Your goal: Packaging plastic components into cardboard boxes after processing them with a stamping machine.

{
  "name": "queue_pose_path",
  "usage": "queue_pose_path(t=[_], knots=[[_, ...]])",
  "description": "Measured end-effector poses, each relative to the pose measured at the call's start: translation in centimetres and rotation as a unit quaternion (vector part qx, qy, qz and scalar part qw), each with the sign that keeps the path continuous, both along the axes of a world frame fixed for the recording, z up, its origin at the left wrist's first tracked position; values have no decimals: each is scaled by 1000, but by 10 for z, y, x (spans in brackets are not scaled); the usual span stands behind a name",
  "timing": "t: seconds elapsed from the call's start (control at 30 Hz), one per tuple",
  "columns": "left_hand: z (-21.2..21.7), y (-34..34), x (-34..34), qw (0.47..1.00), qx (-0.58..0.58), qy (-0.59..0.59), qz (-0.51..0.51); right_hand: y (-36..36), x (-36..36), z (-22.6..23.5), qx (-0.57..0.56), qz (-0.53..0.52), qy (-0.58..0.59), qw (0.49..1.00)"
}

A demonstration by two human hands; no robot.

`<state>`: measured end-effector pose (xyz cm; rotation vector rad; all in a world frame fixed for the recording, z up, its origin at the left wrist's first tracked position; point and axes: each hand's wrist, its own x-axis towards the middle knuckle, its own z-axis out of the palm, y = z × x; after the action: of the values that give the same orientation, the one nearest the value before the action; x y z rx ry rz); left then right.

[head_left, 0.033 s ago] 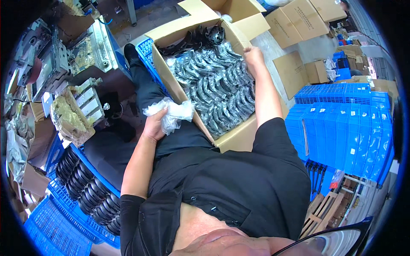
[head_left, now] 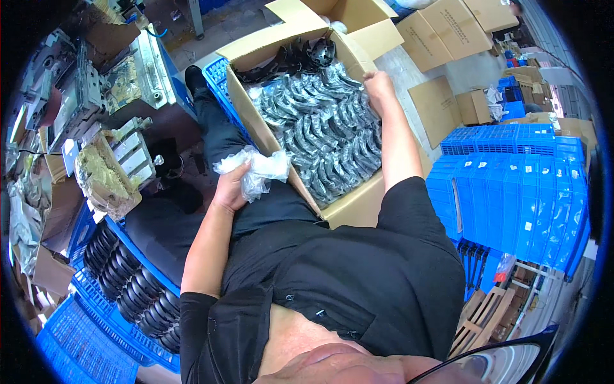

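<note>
My left hand (head_left: 231, 187) rests on my lap, shut on a crumpled bunch of clear plastic bags (head_left: 257, 169), just beside the near left corner of an open cardboard box (head_left: 348, 206). The box is packed with rows of dark curved parts in clear bags (head_left: 323, 131). Loose black parts (head_left: 295, 56) lie at its far end. My right hand (head_left: 378, 86) reaches over the box's right side, fingers curled down onto the bagged parts at the far right. Whether it holds one is not visible.
A blue crate (head_left: 121, 285) of black curved parts stands at my lower left. Stacks of blue crates (head_left: 511, 192) fill the right. Flat cardboard boxes (head_left: 448, 32) lie at the top right. Metal machinery (head_left: 96, 83) and wrapped parts crowd the left.
</note>
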<state>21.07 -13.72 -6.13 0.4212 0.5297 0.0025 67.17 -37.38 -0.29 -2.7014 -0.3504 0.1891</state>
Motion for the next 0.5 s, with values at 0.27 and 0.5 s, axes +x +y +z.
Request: queue_pose_path(t=[0.27,0.5], knots=[[-3,-1,-1,1000,4,1,10,8,-35,-7,-108,82,-51,989],[4,-3,1,1000,3,11,13,48,-60,15,-176,96,-134,970]])
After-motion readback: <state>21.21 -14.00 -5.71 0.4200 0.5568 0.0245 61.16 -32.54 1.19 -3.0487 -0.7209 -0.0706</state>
